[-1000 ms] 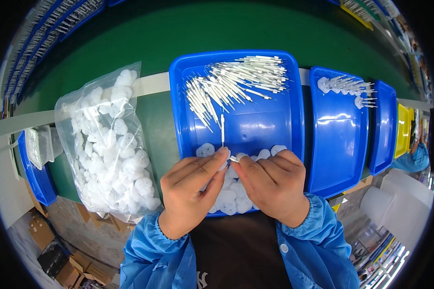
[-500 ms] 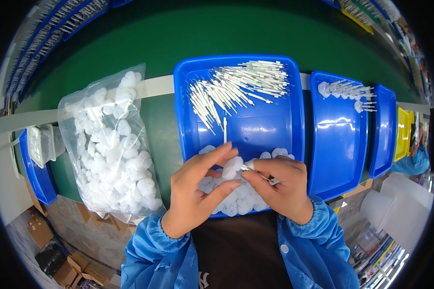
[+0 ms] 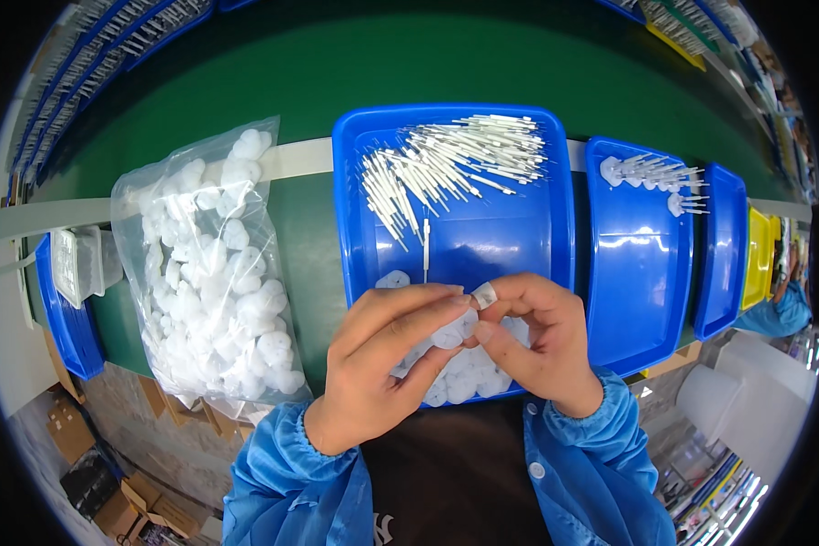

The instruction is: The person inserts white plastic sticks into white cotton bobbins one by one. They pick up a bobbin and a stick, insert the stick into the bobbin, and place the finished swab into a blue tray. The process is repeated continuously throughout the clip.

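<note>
Over the near end of a blue tray point(image 3: 505, 250), my two hands meet at the fingertips. My left hand point(image 3: 382, 350) pinches a translucent white, rounded plastic piece point(image 3: 453, 332) between thumb and fingers. At its right side, my right hand point(image 3: 541, 341) is closed in a pinch, with a white wrap point(image 3: 485, 295) round one fingertip. Whatever it grips is hidden behind the fingers. Several more white plastic pieces point(image 3: 464, 380) lie below in the tray. Thin white sticks point(image 3: 460, 159) with fine ends are heaped at its far end, and a single stick point(image 3: 426, 246) lies apart, pointing toward my left hand.
A clear bag point(image 3: 214, 282) full of white pieces lies on the green table point(image 3: 300, 246) at left. To the right, a second blue tray point(image 3: 642, 273) holds several sticks joined to white pieces point(image 3: 651, 171). Beyond are another blue tray point(image 3: 723, 250), a yellow bin point(image 3: 757, 255) and a person's blue sleeve point(image 3: 783, 309).
My hands have drawn together round the white piece, the left fingers closing over its top. The thin stick seen at the right fingertips is now hidden. The trays look nearly unmoved.
</note>
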